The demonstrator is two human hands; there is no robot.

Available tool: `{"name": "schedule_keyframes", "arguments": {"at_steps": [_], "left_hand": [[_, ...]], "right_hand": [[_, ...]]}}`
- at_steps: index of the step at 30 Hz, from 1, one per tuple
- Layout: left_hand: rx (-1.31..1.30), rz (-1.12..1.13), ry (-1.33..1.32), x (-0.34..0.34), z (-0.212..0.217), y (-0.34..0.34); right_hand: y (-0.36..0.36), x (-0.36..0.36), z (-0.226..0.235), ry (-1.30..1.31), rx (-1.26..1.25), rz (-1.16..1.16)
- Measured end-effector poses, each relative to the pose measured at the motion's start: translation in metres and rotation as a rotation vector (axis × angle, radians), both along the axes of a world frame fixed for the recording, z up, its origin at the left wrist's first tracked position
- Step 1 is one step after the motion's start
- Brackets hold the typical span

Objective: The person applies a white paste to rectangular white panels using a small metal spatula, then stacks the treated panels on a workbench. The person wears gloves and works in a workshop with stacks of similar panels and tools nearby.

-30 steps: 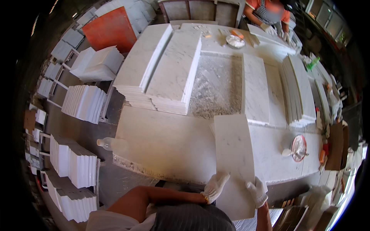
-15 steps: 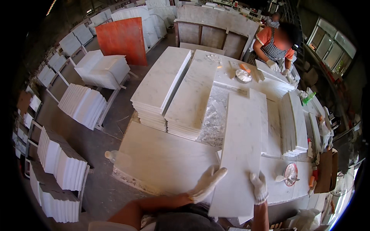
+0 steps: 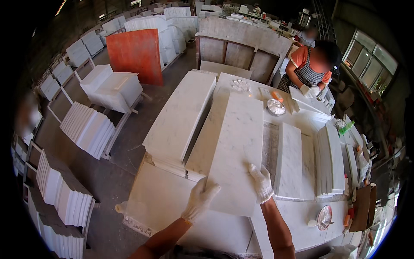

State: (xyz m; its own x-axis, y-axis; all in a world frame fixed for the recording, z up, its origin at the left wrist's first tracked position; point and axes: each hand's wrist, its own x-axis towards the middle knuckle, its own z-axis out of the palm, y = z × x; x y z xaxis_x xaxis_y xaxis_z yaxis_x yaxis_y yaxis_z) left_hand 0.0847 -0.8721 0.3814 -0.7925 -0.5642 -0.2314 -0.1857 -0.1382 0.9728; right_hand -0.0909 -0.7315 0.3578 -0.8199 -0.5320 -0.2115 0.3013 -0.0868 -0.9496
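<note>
A long white marble slab (image 3: 237, 146) with faint grey veins is held between my two gloved hands. My left hand (image 3: 201, 200) grips its left edge close to the near end, and my right hand (image 3: 261, 183) grips the right edge a little farther up. The slab lies over the right-hand one of two stacks and hides much of that stack (image 3: 206, 142); whether it touches the stack I cannot tell. To its left stands the other stack of long slabs (image 3: 181, 116). Right of my right hand, a shorter slab (image 3: 290, 159) lies on the table.
Slabs stand in a row (image 3: 330, 159) at the right. A bowl with white paste (image 3: 324, 216) sits near right; a metal bowl (image 3: 276, 107) and white gloves (image 3: 241, 85) lie farther back. Across the table a co-worker (image 3: 308, 71) handles slabs. Racked slabs (image 3: 88, 127) stand on the left.
Both hands have carried the slab left and away from me, from the table's middle to over the right-hand stack. The shorter slab is now uncovered. The co-worker's hands have come together.
</note>
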Motion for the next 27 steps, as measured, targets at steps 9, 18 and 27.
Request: {"name": "schedule_keyframes", "arguments": {"at_steps": [9,18,27], "left_hand": [[-0.064,0.029,0.051,-0.057,-0.016,-0.083],[0.063,0.041,0.044,-0.069,-0.028,-0.103],[0.054,0.033,-0.002,-0.064,-0.041,-0.11]], "right_hand": [[-0.085,-0.054,-0.02,-0.1,-0.018,-0.025],[-0.107,-0.072,-0.016,-0.082,0.081,0.064],[-0.064,-0.015,-0.027,-0.065,0.087,0.119]]}}
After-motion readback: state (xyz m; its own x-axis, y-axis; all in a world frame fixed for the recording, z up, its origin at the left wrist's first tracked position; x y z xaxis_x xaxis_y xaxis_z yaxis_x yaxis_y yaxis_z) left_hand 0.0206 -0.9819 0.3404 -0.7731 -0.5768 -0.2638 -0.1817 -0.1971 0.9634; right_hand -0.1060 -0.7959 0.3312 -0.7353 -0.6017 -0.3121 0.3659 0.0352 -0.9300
